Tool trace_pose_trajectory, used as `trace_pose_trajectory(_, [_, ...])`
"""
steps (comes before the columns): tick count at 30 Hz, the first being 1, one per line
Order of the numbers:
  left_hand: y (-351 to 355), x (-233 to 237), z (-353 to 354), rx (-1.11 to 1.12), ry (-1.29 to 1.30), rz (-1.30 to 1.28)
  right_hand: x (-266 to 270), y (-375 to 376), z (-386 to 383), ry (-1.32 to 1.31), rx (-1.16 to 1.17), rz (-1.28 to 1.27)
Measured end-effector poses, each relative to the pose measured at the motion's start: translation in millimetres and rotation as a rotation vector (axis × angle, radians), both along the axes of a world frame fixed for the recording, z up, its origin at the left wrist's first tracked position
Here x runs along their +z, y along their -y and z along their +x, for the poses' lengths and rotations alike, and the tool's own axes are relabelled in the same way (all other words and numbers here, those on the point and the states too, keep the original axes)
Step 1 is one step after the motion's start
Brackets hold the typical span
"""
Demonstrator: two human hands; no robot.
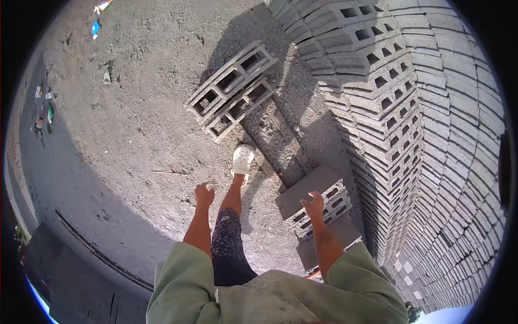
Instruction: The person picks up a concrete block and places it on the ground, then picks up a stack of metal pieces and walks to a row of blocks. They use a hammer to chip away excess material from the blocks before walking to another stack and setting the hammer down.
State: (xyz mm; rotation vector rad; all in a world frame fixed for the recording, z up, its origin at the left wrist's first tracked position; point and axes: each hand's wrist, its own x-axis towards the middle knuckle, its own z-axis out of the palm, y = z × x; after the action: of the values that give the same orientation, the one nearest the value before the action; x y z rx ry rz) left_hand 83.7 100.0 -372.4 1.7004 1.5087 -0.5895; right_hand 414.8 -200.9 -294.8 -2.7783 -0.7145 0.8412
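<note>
My left hand [204, 195] hangs over the gravel beside my leg, its fingers loosely curled and apart, with nothing visible in it. A small pale patch shows at its fingertips. My right hand [313, 206] is also empty, thumb and fingers apart in a hook shape. It overlaps the grey top of a hollow concrete block [306, 190] in this view. Another concrete block [341, 233] sits just nearer to me. Ahead of my shoe, two hollow blocks [217, 88] lie side by side with their openings facing up.
Two narrow strips [285, 129] run along the ground between the block groups. A tall wall of stacked blocks [386, 146] rises on the right. My pale clog [243, 158] stands on the gravel [135, 124]. Scattered litter [49, 114] lies far left, near a long dark bar [102, 252].
</note>
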Motion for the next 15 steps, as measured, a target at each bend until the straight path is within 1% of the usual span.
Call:
trace_pose_trajectory(1, [16,19,-22,-0.082,0.066,0.02,50,12,-20,-0.021,0.037,-0.069])
trace_pose_trajectory(2, [25,43,-32,-0.072,-0.036,-0.08,100,30,-44,-0.04,0.054,-0.145])
trace_pose_trajectory(3, [35,59,-48,-0.031,0.0,-0.077,132,53,-62,0.017,-0.039,-0.147])
trace_pose_trajectory(4, [44,73,-57,-0.003,0.046,-0.078,158,77,-79,-0.132,-0.162,-0.246])
trace_pose_trajectory(5, [47,95,-61,-0.042,0.065,-0.051,186,105,-110,-0.303,-0.305,-0.32])
trace_pose_trajectory(6, [48,113,-59,-0.077,0.09,-0.018,211,131,-138,-0.255,-0.431,-0.291])
trace_pose_trajectory(7, [49,126,-58,-0.19,0.153,-0.017,233,158,-168,-0.369,-0.514,-0.101])
trace_pose_trajectory(8, [45,133,-58,-0.377,0.199,0.049,251,184,-203,-0.469,-0.566,0.109])
trace_pose_trajectory(9, [45,140,-46,-0.538,0.25,0.127,268,204,-240,-0.442,-0.639,0.167])
trace_pose_trajectory(10, [46,156,-32,-0.653,0.271,0.125,282,224,-281,-0.423,-0.698,0.22])
trace_pose_trajectory(11, [51,179,-17,-0.686,0.258,0.137,285,249,-330,-0.467,-0.952,0.376])
trace_pose_trajectory(12, [61,207,-5,-0.744,0.307,0.151,283,274,-375,-0.513,-1.189,0.544])
trace_pose_trajectory(13, [64,202,2,-0.86,0.409,0.172,294,292,-420,-0.421,-1.244,0.53])
trace_pose_trajectory(14, [77,209,13,-0.907,0.406,0.168,302,305,-470,-0.344,-1.305,0.507])
trace_pose_trajectory(15, [93,218,25,-0.953,0.389,0.165,305,318,-520,-0.246,-1.45,0.492])
